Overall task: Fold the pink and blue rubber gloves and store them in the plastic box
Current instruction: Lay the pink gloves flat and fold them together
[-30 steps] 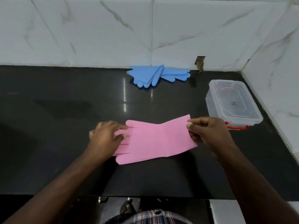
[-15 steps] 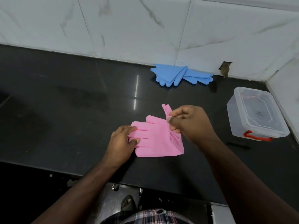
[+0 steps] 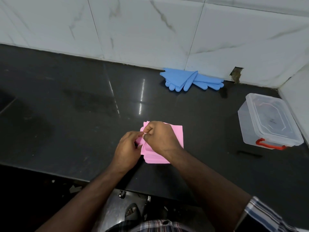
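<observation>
The pink gloves (image 3: 176, 136) lie folded in half on the black counter, near its front edge. My right hand (image 3: 158, 137) rests on top of them and pinches their left edge. My left hand (image 3: 128, 149) meets it there, fingers closed on the same pink edge. The blue gloves (image 3: 187, 79) lie flat and unfolded at the back of the counter against the wall. The clear plastic box (image 3: 267, 121) with a red latch stands at the right with its lid on.
White marble tiles form the wall behind and to the right. The black counter (image 3: 75, 106) stretches left of the gloves. Its front edge runs just below my hands. A hole in the wall (image 3: 236, 74) sits behind the blue gloves.
My right hand carried the cuff end of the pink gloves leftward over the fingers, folding them in half. It now meets my left hand at the left edge. The view shifted left.
</observation>
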A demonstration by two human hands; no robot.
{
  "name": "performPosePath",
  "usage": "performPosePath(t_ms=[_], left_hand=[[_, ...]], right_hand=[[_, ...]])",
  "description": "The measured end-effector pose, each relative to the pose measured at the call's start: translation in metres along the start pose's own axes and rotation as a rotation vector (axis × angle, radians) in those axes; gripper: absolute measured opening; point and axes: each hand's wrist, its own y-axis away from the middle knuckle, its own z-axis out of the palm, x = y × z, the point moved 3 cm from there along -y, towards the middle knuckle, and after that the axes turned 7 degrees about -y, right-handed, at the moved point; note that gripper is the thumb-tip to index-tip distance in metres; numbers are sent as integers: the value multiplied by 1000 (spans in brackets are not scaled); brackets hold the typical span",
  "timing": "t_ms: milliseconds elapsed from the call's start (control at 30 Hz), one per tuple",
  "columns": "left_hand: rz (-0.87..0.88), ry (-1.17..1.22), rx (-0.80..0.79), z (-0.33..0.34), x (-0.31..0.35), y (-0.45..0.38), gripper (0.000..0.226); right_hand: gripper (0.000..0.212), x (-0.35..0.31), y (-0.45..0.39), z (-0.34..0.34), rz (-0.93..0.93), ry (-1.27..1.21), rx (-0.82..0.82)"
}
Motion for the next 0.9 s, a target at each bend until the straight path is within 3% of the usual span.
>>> performPosePath(t_ms=[200, 267, 367, 500, 800, 900], left_hand=[[-73, 108, -29, -7, -14, -1, 41], [-86, 118, -10, -11, -19, -1, 46], [-109, 126, 37, -15, -19, 1, 37], [-128, 146, 17, -9, -17, 1, 29], [-202, 133, -13, -7, -13, -9, 29], [-210, 136, -29, -7, -14, -12, 28]], right_hand=[[12, 5, 2, 9, -11, 39, -92], [16, 9, 6, -1, -22, -47, -113], [18, 33, 15, -39, -23, -140, 51], [23, 86, 28, -83, 60, 140, 314], [42, 109, 33, -54, -70, 178, 117], [45, 110, 33, -45, -137, 345, 39]])
